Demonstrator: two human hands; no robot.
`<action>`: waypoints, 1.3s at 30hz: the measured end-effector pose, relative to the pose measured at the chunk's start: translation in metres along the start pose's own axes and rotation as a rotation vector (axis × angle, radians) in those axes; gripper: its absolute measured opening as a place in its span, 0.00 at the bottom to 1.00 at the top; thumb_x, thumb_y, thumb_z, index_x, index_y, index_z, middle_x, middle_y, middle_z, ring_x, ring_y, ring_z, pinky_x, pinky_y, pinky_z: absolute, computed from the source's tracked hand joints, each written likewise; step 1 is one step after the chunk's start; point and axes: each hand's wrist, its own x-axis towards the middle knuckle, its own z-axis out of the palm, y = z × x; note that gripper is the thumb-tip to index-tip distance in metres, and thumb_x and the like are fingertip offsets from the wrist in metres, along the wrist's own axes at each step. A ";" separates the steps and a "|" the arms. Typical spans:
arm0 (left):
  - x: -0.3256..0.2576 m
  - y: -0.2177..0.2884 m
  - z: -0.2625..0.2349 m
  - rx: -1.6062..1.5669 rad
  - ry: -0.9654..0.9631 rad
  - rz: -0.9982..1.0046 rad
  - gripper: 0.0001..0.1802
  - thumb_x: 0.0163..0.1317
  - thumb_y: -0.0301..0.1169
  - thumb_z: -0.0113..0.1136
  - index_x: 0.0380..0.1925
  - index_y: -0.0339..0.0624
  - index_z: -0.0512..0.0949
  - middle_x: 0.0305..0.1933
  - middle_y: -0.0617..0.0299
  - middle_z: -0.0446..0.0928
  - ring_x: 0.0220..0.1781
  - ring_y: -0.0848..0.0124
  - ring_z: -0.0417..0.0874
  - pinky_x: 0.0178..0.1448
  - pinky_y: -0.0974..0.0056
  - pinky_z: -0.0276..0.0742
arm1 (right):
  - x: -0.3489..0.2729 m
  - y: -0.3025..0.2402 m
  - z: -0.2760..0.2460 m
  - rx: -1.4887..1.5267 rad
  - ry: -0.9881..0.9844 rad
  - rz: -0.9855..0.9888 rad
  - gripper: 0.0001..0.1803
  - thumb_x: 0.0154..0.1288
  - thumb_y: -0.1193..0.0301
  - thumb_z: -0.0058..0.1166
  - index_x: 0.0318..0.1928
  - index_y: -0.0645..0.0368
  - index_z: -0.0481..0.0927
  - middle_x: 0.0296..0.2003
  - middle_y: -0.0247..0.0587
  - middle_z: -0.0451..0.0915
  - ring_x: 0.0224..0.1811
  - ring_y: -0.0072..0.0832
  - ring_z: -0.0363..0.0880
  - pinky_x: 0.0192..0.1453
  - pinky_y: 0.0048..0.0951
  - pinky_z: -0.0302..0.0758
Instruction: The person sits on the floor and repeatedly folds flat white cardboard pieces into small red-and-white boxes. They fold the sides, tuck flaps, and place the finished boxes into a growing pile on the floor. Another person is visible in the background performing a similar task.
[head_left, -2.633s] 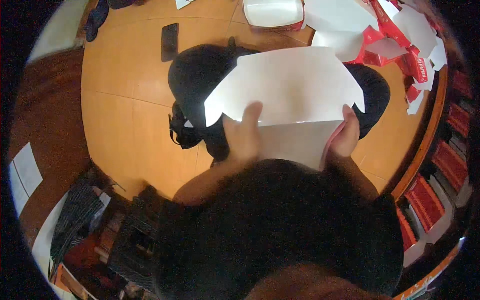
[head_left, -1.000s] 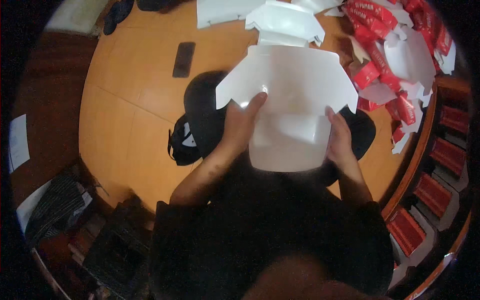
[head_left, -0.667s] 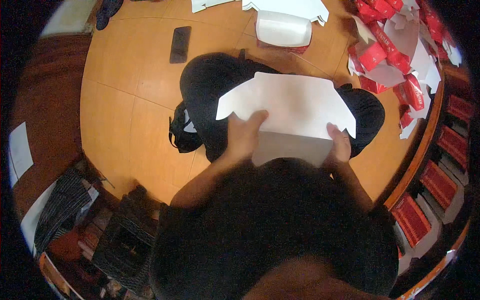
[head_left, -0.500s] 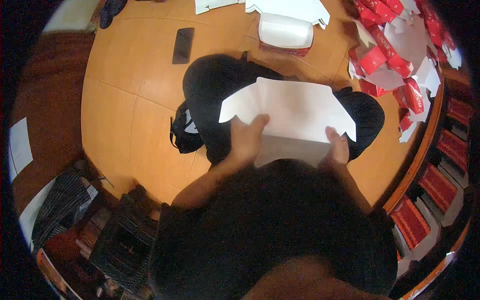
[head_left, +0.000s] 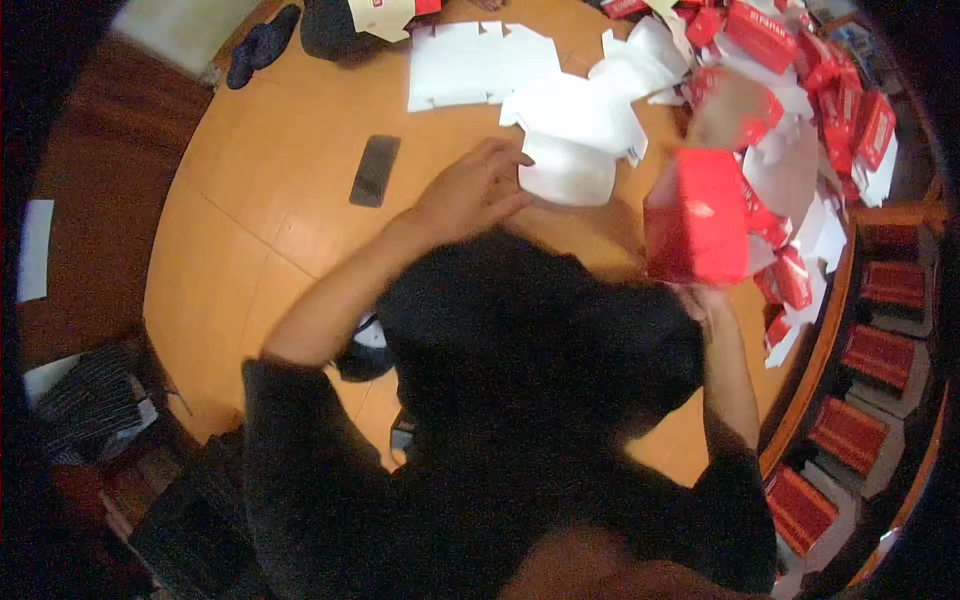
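Note:
My right hand grips the lower end of a red paperboard box, which is blurred by motion and raised beside the pile of red boxes. Most of the fingers on that hand are hidden under the box. Out ahead, my left hand reaches to the left edge of a white paperboard piece. Its fingers and thumb are apart, with the fingertips at that edge; whether they touch it I cannot tell. Behind this piece lie flat white blanks, partly overlapping others.
A dark phone lies on the orange tiled floor. Along the right, red-and-grey stacks stand behind a wooden edge. At the top, another person's dark clothing shows near a cream box piece.
Both hands have left the white piece over my lap. My left hand has moved forward to the white paperboard; my right hand has swung right and now holds up a red box.

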 end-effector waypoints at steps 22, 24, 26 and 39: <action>0.121 -0.231 0.146 0.223 -0.069 0.764 0.11 0.68 0.41 0.55 0.43 0.48 0.77 0.48 0.61 0.74 0.51 0.63 0.78 0.56 0.58 0.76 | 0.208 -0.004 -0.024 -1.296 0.486 -0.261 0.20 0.58 0.64 0.60 0.47 0.65 0.79 0.38 0.49 0.84 0.41 0.36 0.83 0.46 0.36 0.75; 0.117 -0.233 0.147 0.165 -0.061 0.741 0.12 0.67 0.41 0.57 0.44 0.48 0.77 0.49 0.61 0.74 0.50 0.62 0.78 0.52 0.60 0.78 | 0.214 0.004 -0.032 -1.347 0.580 -0.237 0.22 0.58 0.64 0.59 0.49 0.65 0.78 0.40 0.51 0.84 0.44 0.39 0.83 0.49 0.38 0.75; 0.118 -0.243 0.154 0.253 0.015 0.764 0.13 0.66 0.41 0.58 0.44 0.48 0.77 0.51 0.61 0.74 0.50 0.62 0.79 0.49 0.62 0.79 | 0.216 0.012 -0.033 -1.422 0.623 -0.288 0.24 0.58 0.63 0.58 0.51 0.65 0.77 0.41 0.54 0.83 0.46 0.44 0.83 0.51 0.41 0.75; 0.121 -0.227 0.145 0.115 -0.013 0.786 0.09 0.66 0.37 0.59 0.38 0.45 0.79 0.39 0.58 0.78 0.41 0.61 0.82 0.44 0.58 0.80 | 0.223 0.026 -0.042 -1.463 0.795 -0.193 0.24 0.57 0.61 0.59 0.48 0.67 0.75 0.42 0.61 0.81 0.48 0.55 0.80 0.56 0.47 0.73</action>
